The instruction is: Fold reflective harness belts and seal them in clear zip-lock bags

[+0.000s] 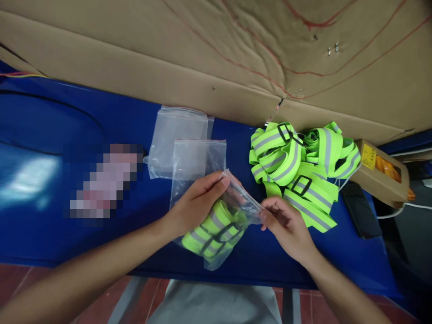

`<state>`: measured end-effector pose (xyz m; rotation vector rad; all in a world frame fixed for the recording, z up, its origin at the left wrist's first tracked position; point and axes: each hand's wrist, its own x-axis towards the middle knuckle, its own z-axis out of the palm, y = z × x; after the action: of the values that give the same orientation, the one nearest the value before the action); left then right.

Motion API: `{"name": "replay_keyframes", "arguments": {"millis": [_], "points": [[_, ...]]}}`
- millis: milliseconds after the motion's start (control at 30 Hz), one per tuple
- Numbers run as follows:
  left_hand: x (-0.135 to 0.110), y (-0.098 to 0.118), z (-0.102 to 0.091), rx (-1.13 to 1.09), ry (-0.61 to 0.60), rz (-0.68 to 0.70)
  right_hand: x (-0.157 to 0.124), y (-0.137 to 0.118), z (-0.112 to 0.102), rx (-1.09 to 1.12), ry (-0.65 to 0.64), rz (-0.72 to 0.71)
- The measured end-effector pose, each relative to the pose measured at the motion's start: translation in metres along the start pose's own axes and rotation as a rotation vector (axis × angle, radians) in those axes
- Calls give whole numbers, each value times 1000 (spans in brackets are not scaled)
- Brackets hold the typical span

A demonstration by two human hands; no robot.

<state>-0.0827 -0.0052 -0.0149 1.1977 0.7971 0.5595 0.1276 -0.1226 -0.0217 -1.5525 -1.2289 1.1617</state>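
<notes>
A clear zip-lock bag (216,260) hangs tilted above the blue table, with a folded neon-green reflective strap (216,220) with black buckles inside it. My left hand (197,198) pinches one end of the bag's zip edge between thumb and fingers. At the other end of that edge, my right hand (285,225) grips the corner. The bag's mouth runs stretched between the two hands; whether it is sealed I cannot tell. Behind my left hand lies another clear bag (189,155), overlapping a stack of flat zip-lock bags (162,139).
Piles of neon-green reflective straps (280,155) lie at the right of the blue table (141,243). Beyond them are a black phone (362,211) and a cardboard box (384,175) with orange contents. A blurred-out item (106,182) lies left. Brown covering (135,58) lines the back.
</notes>
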Motion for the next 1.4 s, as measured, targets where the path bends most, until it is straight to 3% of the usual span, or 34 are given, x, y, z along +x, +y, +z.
{"name": "replay_keyframes", "arguments": {"millis": [233,367,567,733,967,1167,1400], "points": [[-5,5,5,42,-38,34,-2,-1,-1,5,-38,25],[-6,6,5,57,-46,67,-2,-1,0,58,-129,58],[-7,4,5,54,-81,56,-4,-1,1,63,-88,6],[-9,-1,6,129,-111,48,-5,-1,6,93,-169,40],[-9,-2,10,226,-110,40,-7,-3,7,152,-173,62],[-8,-5,14,117,12,-24,-5,-6,4,129,-201,117],[-10,-6,12,258,63,99,-7,-4,4,9,-159,54]]}}
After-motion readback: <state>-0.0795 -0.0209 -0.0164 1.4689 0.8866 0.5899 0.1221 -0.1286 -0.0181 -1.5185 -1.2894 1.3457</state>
